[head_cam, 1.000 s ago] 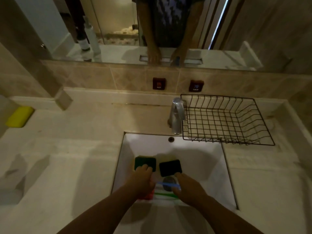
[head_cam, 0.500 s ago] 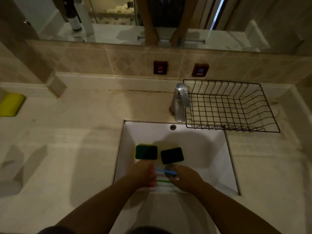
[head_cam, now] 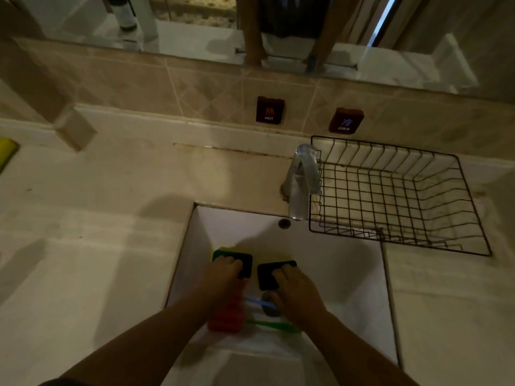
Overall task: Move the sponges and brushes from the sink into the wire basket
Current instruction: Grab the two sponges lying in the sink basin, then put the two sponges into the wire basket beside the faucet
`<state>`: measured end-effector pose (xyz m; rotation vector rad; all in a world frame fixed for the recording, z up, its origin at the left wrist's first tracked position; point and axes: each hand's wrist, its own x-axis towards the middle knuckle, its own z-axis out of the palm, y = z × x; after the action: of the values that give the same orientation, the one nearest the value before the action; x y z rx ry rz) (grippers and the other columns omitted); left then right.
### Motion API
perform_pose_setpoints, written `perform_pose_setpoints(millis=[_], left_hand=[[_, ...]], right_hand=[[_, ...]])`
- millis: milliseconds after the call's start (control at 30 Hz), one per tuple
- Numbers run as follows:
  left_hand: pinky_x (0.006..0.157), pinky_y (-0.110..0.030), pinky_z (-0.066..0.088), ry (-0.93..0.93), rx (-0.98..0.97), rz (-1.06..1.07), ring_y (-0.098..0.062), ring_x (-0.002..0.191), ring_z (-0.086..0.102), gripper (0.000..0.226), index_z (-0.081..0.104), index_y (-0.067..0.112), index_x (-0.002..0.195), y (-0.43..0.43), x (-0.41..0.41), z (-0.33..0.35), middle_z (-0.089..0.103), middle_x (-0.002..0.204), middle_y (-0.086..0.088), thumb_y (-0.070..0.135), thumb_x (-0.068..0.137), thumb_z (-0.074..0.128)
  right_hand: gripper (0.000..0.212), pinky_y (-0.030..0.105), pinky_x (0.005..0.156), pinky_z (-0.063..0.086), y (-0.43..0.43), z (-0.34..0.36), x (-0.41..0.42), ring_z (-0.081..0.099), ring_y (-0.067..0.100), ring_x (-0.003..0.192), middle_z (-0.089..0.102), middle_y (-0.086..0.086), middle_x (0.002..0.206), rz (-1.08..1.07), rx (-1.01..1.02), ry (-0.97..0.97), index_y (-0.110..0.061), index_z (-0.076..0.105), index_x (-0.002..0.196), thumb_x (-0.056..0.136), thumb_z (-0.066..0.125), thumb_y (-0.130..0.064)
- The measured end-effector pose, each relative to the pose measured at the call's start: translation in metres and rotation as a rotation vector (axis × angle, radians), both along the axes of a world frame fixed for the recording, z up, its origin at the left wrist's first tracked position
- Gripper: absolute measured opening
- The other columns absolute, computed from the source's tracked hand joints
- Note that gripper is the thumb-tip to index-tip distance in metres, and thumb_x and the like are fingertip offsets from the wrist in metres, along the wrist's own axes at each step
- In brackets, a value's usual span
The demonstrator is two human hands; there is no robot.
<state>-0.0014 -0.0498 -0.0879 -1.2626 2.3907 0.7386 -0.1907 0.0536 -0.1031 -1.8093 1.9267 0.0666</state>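
The white sink (head_cam: 342, 277) holds a green-topped sponge (head_cam: 246, 261) and a dark sponge (head_cam: 266, 278) side by side. My left hand (head_cam: 220, 278) curls its fingers over the near edge of the green-topped sponge. My right hand (head_cam: 299, 292) grips the near edge of the dark sponge. Both sponges still lie on the sink floor. A red sponge (head_cam: 225, 320) shows under my left wrist. Between my hands lie a blue brush (head_cam: 257, 303) and a green brush (head_cam: 274, 326). The black wire basket (head_cam: 390, 148) stands on the counter to the sink's back right, with nothing in it.
A chrome faucet (head_cam: 302, 185) rises between the sink and the basket's left side. A yellow sponge (head_cam: 6, 154) lies at the counter's far left edge. Hot and cold labels sit on the tiled wall, and a mirror hangs above.
Both hands moved forward off the brushes and red sponge onto the two sponges farther back. The camera has tilted down and closer.
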Motion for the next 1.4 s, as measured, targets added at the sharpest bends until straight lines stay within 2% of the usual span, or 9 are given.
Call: perform_pose_setpoints(millis=[100,167,300,500,667,800,1000,1233,1400], left_hand=[[0.098,-0.043,0.042,0.091,-0.124,-0.020,-0.032,0.121,0.045,0.049,0.056,0.013,0.128,-0.008,0.002,-0.019,0.049,0.133,-0.011,0.041,0.088,0.064],[0.102,-0.046,0.039,0.097,-0.151,-0.021,-0.033,0.127,0.041,0.061,0.050,0.015,0.135,-0.011,0.001,-0.027,0.045,0.139,-0.011,0.046,0.085,0.067],[0.113,-0.055,0.030,0.000,-0.121,-0.007,-0.035,0.140,0.030,0.075,0.036,0.021,0.146,-0.010,-0.003,-0.038,0.028,0.157,-0.012,0.054,0.085,0.064],[0.114,-0.051,0.030,-0.043,-0.073,-0.003,-0.035,0.141,0.025,0.080,0.029,0.020,0.151,-0.005,0.000,-0.047,0.022,0.157,-0.012,0.045,0.085,0.066],[0.109,-0.053,0.034,-0.097,-0.038,0.029,-0.037,0.138,0.023,0.077,0.028,0.023,0.148,-0.006,-0.015,-0.052,0.020,0.154,-0.015,0.038,0.083,0.068],[0.108,-0.052,0.034,-0.081,-0.051,0.067,-0.037,0.139,0.023,0.077,0.030,0.024,0.146,-0.001,-0.015,-0.062,0.019,0.154,-0.014,0.048,0.083,0.067],[0.105,-0.052,0.037,-0.017,-0.023,0.082,-0.036,0.135,0.028,0.075,0.034,0.026,0.145,-0.009,-0.011,-0.059,0.024,0.151,-0.012,0.047,0.082,0.069],[0.100,-0.053,0.047,0.226,-0.060,0.106,-0.035,0.126,0.041,0.089,0.025,0.021,0.149,-0.013,-0.001,-0.013,0.036,0.146,-0.011,0.042,0.078,0.075],[0.097,-0.044,0.047,0.277,-0.144,0.077,-0.026,0.117,0.046,0.080,0.040,0.024,0.140,-0.016,-0.006,0.040,0.051,0.133,-0.004,0.053,0.074,0.075]], right_hand=[[0.066,0.041,0.104,0.042,-0.006,-0.019,-0.003,0.046,0.030,0.122,0.043,0.008,0.138,0.047,-0.058,0.029,-0.020,0.042,0.136,0.079,0.066,-0.045],[0.078,0.051,0.111,0.035,-0.009,-0.029,-0.006,0.042,0.037,0.130,0.041,0.014,0.143,0.077,-0.087,0.068,-0.018,0.041,0.139,0.074,0.071,-0.047],[0.088,0.057,0.117,0.018,-0.013,-0.041,-0.008,0.029,0.036,0.139,0.033,0.014,0.150,0.039,-0.005,0.076,-0.018,0.031,0.146,0.074,0.071,-0.050],[0.081,0.056,0.105,0.040,-0.009,-0.055,-0.001,0.052,0.039,0.120,0.054,0.019,0.133,0.010,-0.087,0.066,-0.012,0.051,0.134,0.063,0.081,-0.034],[0.081,0.050,0.095,0.046,-0.011,-0.057,0.003,0.059,0.037,0.107,0.061,0.016,0.120,0.010,-0.170,0.095,-0.010,0.058,0.125,0.051,0.085,-0.030],[0.074,0.051,0.095,0.045,-0.012,-0.057,0.003,0.057,0.038,0.110,0.059,0.018,0.123,-0.016,-0.162,0.085,-0.011,0.057,0.126,0.059,0.082,-0.027],[0.081,0.048,0.105,0.035,-0.017,-0.048,0.004,0.046,0.035,0.124,0.048,0.015,0.137,0.005,-0.060,0.107,-0.014,0.044,0.139,0.067,0.078,-0.031],[0.074,0.043,0.092,0.048,-0.009,0.011,-0.013,0.051,0.034,0.113,0.053,0.015,0.129,-0.182,-0.124,-0.014,-0.013,0.046,0.139,0.075,0.073,-0.037],[0.069,0.038,0.094,0.050,0.008,0.071,-0.023,0.051,0.025,0.114,0.053,0.008,0.129,-0.295,-0.189,-0.008,-0.020,0.043,0.138,0.078,0.069,-0.044]])
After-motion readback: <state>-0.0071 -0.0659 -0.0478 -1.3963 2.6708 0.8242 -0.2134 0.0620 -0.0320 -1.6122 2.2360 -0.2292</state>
